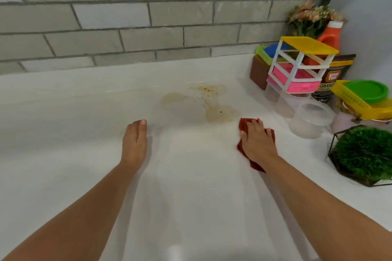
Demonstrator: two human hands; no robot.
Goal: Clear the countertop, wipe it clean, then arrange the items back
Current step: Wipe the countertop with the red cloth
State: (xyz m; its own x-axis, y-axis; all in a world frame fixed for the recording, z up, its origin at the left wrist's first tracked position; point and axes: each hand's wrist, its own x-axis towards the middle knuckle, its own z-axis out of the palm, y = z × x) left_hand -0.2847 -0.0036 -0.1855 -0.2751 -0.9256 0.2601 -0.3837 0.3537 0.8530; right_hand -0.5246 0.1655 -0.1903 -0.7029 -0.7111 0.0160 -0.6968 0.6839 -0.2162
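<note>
White surface (84,123), glossy, bounded at the back by a grey tiled wall (127,17); broad bare stretch around and left of both hands.
Left hand (134,142): fingers straight and together, holding nothing; contact with the surface unclear.
Right hand (257,142): flat, fingers extended, pressing a red cloth (244,124) under the palm.
Brown stains (220,113): just beyond the right hand, toward the wall.
Crowded right of the right hand: coloured drawer rack (297,65), clear tub (309,121), green plant (364,154).
</note>
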